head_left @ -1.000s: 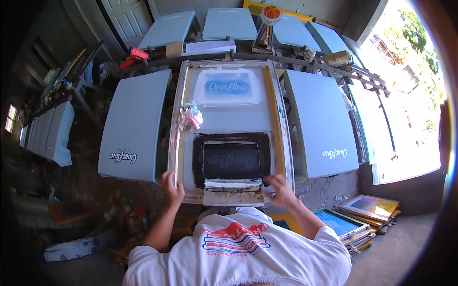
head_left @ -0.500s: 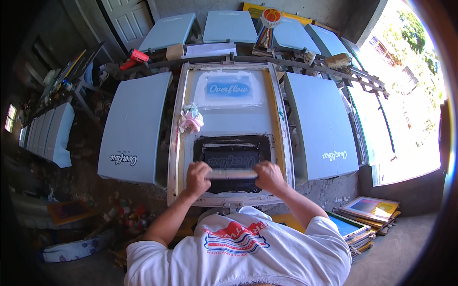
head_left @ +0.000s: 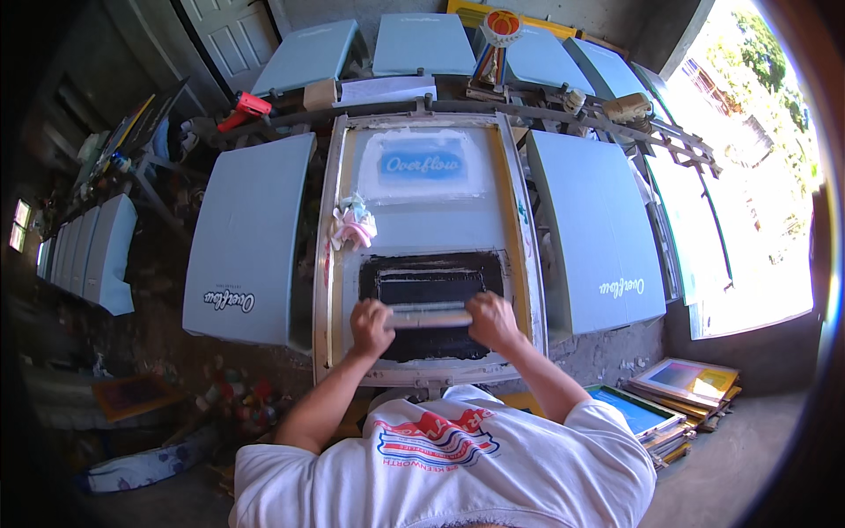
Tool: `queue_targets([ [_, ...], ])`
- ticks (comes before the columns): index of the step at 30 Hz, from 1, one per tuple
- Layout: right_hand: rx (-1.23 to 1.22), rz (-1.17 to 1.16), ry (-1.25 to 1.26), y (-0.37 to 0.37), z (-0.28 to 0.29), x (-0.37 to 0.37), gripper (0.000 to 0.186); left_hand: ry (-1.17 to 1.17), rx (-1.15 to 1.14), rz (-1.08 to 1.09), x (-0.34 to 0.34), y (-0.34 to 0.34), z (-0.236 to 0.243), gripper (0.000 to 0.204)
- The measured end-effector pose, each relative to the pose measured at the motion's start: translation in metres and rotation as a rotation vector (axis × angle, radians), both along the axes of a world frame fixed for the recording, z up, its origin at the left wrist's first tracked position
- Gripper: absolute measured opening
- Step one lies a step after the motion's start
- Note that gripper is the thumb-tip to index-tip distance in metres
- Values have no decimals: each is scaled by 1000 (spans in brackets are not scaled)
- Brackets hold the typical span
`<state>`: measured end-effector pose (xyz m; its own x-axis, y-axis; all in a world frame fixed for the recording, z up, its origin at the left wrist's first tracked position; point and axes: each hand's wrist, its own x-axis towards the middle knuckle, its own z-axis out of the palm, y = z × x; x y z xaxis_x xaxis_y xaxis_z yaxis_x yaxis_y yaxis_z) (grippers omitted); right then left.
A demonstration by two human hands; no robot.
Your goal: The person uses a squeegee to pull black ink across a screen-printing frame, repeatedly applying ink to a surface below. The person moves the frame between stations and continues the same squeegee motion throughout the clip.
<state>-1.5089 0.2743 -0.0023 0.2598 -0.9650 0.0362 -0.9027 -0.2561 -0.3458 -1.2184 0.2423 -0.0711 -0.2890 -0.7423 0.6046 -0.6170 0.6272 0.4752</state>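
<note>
My left hand (head_left: 372, 327) and my right hand (head_left: 493, 320) are closed on the two ends of a squeegee (head_left: 429, 319). It lies across the near part of a wood-framed printing screen (head_left: 536, 290). Black ink (head_left: 422, 344) spreads over the mesh around and beneath the blade, and a dark coat fills the rectangular window just beyond it. A blue stencil panel with pale script (head_left: 421, 162) sits at the screen's far end. Crumpled pink and white rags (head_left: 354, 223) rest on the left side of the frame.
Light blue printed panels stand on both sides, left (head_left: 251, 238) and right (head_left: 594, 233), with several more behind. A red heat gun (head_left: 245, 110), a trophy (head_left: 493, 57) and a metal rail (head_left: 563, 119) lie beyond the screen. Framed screens (head_left: 682, 383) are stacked at lower right.
Black ink now covers the window where lettering showed through before. The squeegee stays in both hands at nearly the same place, and the whole view has shifted slightly.
</note>
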Motion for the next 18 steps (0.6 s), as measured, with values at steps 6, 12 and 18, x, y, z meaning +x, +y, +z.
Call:
queue_targets([
  [6,136,66,-33,48,18,3,16,36,67,-45,10,55,25,24],
  [12,-70,-80,-4,-65,11,-2,8,-3,-52,68,-13,-73,6,25],
  [18,-63,-15,27,-9,-3,2,19,28,-55,16,-1,-14,-3,26],
])
